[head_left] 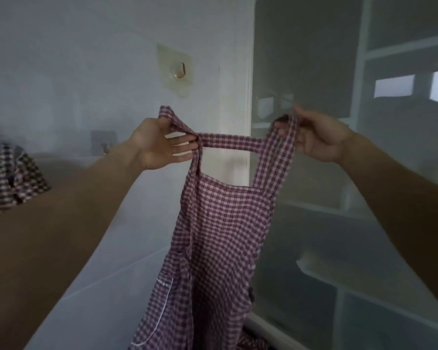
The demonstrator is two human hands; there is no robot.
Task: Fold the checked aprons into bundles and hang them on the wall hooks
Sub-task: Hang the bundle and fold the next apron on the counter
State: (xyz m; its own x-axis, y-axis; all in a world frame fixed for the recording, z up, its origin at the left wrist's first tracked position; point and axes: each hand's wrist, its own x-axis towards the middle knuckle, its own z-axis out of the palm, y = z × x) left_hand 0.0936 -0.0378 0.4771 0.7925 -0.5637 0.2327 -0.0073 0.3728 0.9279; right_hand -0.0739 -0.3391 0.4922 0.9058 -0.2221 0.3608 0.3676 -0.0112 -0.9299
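Now both hands, left hand [154, 145], right hand [319, 138], pinch gingham apron [220, 223] straps

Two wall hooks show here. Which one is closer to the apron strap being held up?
The clear adhesive hook high on the wall, just above the left hand and the apron. The grey hook sits lower and further left, beside the other checked apron.

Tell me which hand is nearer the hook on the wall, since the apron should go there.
Left. The left hand, gripping one strap of the apron, is just below the hook, slightly to its left. The right hand holds the other strap far off to the hook's right.
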